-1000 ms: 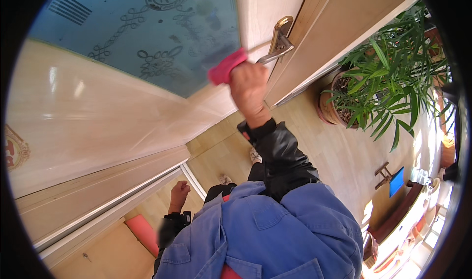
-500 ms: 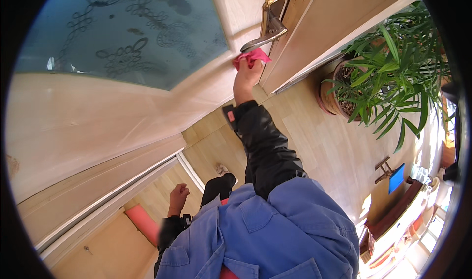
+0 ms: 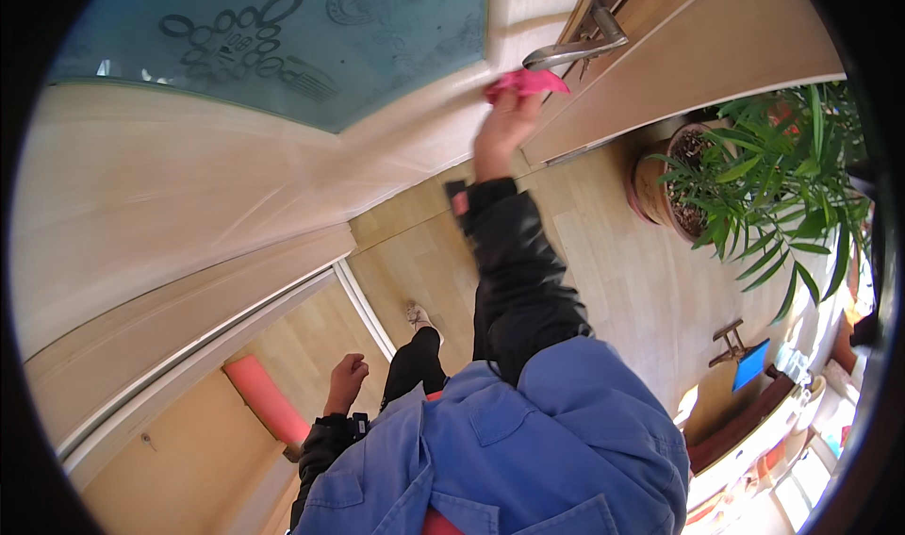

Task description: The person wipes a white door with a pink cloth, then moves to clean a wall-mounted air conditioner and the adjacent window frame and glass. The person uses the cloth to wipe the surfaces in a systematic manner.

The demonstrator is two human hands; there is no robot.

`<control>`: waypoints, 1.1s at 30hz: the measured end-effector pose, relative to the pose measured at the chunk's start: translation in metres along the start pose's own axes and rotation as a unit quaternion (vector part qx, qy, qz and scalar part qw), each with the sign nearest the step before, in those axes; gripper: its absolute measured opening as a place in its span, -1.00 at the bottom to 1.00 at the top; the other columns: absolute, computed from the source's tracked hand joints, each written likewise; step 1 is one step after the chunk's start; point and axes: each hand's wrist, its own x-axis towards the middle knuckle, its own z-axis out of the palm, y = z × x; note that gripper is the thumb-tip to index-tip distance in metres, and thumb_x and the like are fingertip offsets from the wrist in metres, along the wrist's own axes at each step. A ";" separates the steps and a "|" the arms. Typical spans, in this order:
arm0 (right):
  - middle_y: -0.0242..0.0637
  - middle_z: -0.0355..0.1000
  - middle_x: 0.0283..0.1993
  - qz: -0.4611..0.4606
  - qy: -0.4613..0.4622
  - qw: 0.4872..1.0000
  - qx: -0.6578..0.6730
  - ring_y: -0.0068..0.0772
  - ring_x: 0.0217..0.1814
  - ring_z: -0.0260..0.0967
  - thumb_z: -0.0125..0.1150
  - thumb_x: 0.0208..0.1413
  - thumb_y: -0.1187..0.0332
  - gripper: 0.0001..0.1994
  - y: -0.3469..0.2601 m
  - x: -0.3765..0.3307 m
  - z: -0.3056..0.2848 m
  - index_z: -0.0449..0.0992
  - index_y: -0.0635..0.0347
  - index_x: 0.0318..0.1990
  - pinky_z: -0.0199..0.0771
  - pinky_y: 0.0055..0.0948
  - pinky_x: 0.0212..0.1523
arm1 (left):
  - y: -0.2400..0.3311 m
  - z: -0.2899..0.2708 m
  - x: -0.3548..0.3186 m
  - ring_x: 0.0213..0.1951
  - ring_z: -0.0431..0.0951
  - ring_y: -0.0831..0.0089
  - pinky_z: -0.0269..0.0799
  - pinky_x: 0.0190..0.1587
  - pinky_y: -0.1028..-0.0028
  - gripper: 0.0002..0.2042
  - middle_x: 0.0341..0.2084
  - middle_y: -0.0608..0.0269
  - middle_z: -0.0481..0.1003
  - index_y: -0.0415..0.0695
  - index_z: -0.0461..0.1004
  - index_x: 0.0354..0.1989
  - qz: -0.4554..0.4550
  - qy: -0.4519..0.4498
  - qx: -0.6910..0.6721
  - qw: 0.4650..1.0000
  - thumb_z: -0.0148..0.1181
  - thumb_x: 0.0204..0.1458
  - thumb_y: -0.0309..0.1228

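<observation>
My right hand (image 3: 507, 131) is closed around a crumpled bright pink cloth (image 3: 528, 84). The cloth is just below the free end of a metal lever handle (image 3: 577, 52) on a pale door (image 3: 396, 144); whether it touches the lever or only the door face, I cannot tell. Slight motion blur softens the hand and wrist. Low on the left, beside my leg, my left hand (image 3: 348, 381) hangs with its fingers curled in, and nothing shows in it. Both forearms wear black sleeves.
A blue patterned glass panel (image 3: 311, 54) fills the door's upper part. Beyond the door edge stands a leafy plant (image 3: 773, 181) in a round pot (image 3: 650, 181). Farther right is a small stand with a blue panel (image 3: 750, 365). A red-pink roll-like object (image 3: 267, 398) lies at lower left.
The whole view has shifted, so the handle and plant sit farther right. My right hand, still gripping the cloth, appears higher and more to the right, staying below the lever.
</observation>
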 end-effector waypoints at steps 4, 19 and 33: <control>0.21 -0.01 0.53 -0.215 -0.049 0.960 -0.170 0.31 0.54 0.00 0.16 0.28 0.53 -0.42 -0.036 -0.053 0.027 0.20 0.16 0.44 0.10 0.04 0.45 | -0.014 -0.013 0.011 -0.28 0.65 0.45 0.55 -0.23 0.46 -0.69 -0.32 0.17 0.64 -0.28 0.52 0.04 0.015 -0.014 -0.005 1.000 0.25 0.15 -0.42; -0.24 0.35 0.18 0.100 0.092 0.991 -0.015 -0.34 0.06 0.35 -0.12 0.43 0.53 -0.57 0.043 -0.212 0.097 0.19 0.16 0.41 0.44 -0.37 0.07 | -0.171 -0.062 -0.050 -0.22 0.67 0.41 0.57 -0.11 0.42 -0.69 -0.29 0.14 0.66 -0.23 0.54 0.04 -0.057 0.028 -0.047 0.997 0.26 0.14 -0.40; -0.11 0.09 0.38 0.175 -0.005 0.955 0.240 -0.21 0.35 0.12 -0.03 0.40 0.56 -0.44 0.038 -0.460 0.204 -0.02 0.29 0.48 0.10 -0.34 0.42 | -0.251 -0.079 -0.093 -0.21 0.67 0.33 0.58 -0.10 0.39 -0.70 -0.28 0.10 0.66 -0.24 0.53 0.04 -0.061 0.062 -0.066 0.994 0.25 0.17 -0.39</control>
